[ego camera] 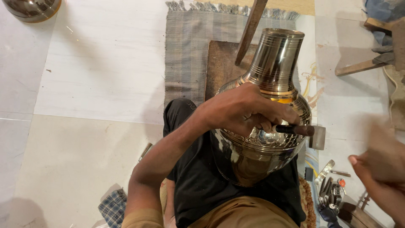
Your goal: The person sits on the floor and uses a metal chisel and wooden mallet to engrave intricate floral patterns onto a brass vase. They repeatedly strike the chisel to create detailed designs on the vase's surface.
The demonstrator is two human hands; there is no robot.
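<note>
Closest to me, at lower centre of the frame, lies my lap, and on it I steady a large polished brass vase (pixel 270 105) that fills the frame's middle. I see my left hand (pixel 244 110) clenched around a dark punch (pixel 293 129) pressed against its engraved band. At lower right, my right hand (pixel 379 173) is blurred; I cannot tell its grip.

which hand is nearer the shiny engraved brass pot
Left. The left hand rests on the shiny engraved brass pot, holding a dark punch tool against it. The blurred right hand is off to the pot's right, apart from it.
</note>
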